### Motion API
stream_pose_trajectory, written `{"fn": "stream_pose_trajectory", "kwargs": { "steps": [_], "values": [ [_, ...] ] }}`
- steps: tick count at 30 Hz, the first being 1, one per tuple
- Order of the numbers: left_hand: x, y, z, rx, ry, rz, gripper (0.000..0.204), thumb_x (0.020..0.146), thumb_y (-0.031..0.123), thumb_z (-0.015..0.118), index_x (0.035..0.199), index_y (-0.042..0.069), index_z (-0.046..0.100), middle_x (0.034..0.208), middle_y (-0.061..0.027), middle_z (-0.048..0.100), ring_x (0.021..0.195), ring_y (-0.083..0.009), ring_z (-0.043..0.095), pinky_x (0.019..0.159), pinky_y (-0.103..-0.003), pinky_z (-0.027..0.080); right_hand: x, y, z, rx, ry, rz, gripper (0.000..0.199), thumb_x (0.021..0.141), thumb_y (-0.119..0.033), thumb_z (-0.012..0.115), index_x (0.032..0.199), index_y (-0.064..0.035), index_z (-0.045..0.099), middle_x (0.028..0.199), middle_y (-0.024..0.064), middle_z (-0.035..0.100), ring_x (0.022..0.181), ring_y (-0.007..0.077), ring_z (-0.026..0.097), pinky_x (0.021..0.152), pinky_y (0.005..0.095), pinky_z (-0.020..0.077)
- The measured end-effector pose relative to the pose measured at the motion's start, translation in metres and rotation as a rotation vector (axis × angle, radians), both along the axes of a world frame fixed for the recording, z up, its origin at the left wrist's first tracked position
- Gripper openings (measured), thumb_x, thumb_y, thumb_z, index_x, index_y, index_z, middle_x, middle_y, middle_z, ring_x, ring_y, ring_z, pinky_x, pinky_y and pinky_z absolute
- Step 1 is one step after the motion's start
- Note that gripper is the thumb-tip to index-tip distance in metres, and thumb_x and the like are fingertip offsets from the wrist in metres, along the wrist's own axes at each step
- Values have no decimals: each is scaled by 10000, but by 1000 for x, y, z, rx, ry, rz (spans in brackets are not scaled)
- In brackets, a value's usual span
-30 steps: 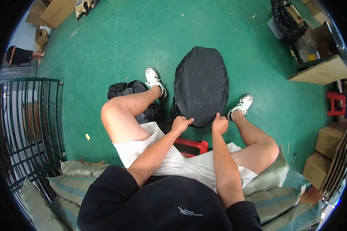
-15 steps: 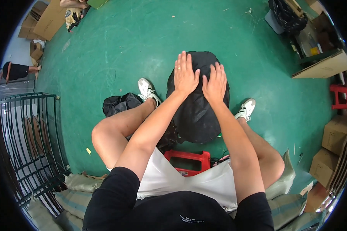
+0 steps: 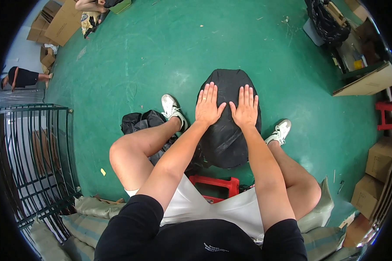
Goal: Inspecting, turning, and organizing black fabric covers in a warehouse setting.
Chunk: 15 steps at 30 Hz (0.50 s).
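Note:
Between my feet stands a rounded, oblong thing under smooth black fabric; what it covers is hidden. Flat on the left of its top rests my left hand, fingers stretched forward and a ring on one of them. My right hand lies likewise on the right side, fingers straight and slightly spread. The thumbs point toward each other with a narrow gap of fabric between. Crumpled black material lies on the floor by my left foot, partly behind my leg.
A red plastic stool is near my lap. Left stands a dark green metal rack; right, cardboard boxes and another red stool. Stuffed sacks lie around me. Another person is at far left, with a further person's limb beyond.
Both hands have drawn a little nearer to me along the black fabric and now lie flatter, fingers straighter. The whole view has shifted slightly.

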<state>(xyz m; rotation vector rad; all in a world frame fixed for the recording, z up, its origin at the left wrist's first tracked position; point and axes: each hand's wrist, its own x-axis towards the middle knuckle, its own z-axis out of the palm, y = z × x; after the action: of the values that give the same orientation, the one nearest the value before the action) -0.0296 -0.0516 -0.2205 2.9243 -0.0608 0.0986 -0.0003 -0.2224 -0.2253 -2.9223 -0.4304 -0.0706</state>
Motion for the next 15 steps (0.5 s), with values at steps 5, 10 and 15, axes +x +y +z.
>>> {"fn": "stream_pose_trajectory", "kwargs": {
  "steps": [5,10,15],
  "values": [
    [-27,2,4,-46,30,54,798,936,446,508,1502,-20,191,1596,-154,137,1477,-318,128,1191,-440,157,-14,-8,2,-16,-3,-10,748,962,-495,400,1515,-27,215,1602,130,149,1483,268,130,1193,448,112],
    [-67,-4,9,-82,76,32,787,941,403,516,1498,-41,180,1592,-187,118,1473,-356,113,1189,-451,152,-48,-24,2,19,21,-3,746,965,-471,402,1511,-3,203,1598,162,139,1480,303,132,1192,455,114],
    [-90,-8,12,-79,102,-7,789,946,397,508,1495,-56,167,1591,-208,100,1477,-361,92,1189,-454,142,-74,-30,8,26,61,-10,755,958,-462,418,1511,3,196,1597,173,136,1481,311,123,1191,462,111]
  ]
}}
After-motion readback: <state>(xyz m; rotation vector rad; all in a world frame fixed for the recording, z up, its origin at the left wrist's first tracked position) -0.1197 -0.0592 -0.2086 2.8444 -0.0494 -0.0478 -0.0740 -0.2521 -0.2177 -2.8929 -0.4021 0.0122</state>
